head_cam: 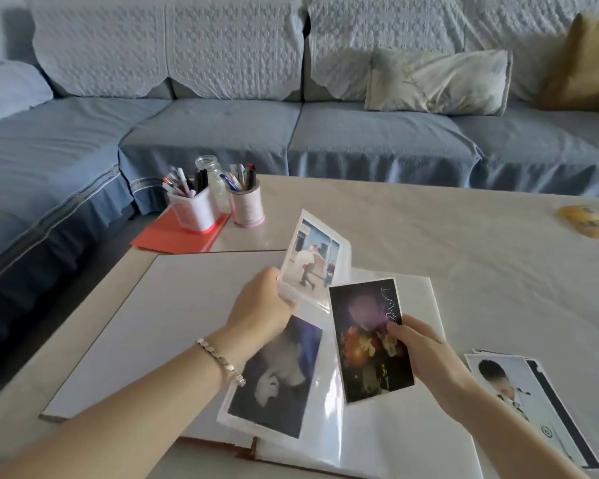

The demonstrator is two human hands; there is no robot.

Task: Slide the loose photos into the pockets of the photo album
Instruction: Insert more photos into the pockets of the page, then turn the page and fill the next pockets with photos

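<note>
Photo album point(146, 323) lies open at centre frame on the worktop point(464, 254), its white inside cover spread to the left. One clear pocket page point(329, 388) is lifted off the album. The left hand point(260, 305) grips the page's left edge with its fingers curled round it.

The page's upper pocket holds a white-bordered photo point(312, 261) of figures in front of a building, one of them in white. The lower pocket holds a dark photo point(277, 368) with a pale blurred shape.

The right hand point(426, 354) pinches a loose photo point(370, 340) at its right edge, thumb on the face and the other fingers behind. This photo is dark with an orange glow, tilted, and overlaps the right side of the pocket page. Pale letters run along its upper right edge and look like "DAY"; the rest is unreadable.

A stack of loose photos point(533, 402) lies on the worktop at lower right, just beside the right forearm. The top one shows a dark-haired head and a small round emblem with no legible text.

Upper left of the worktop:
- Square white pen holder point(194, 209) with a red base, full of pens, sitting on a red folder point(173, 238).
- Round pen holder point(246, 205) with a pink base, also holding pens.
- Glass jar point(210, 174) between and behind them — contents unclear.

The print on both holders is too small to read. A yellow packet point(585, 221) lies at the right edge. A blue sofa point(360, 133) sits behind the worktop.
</note>
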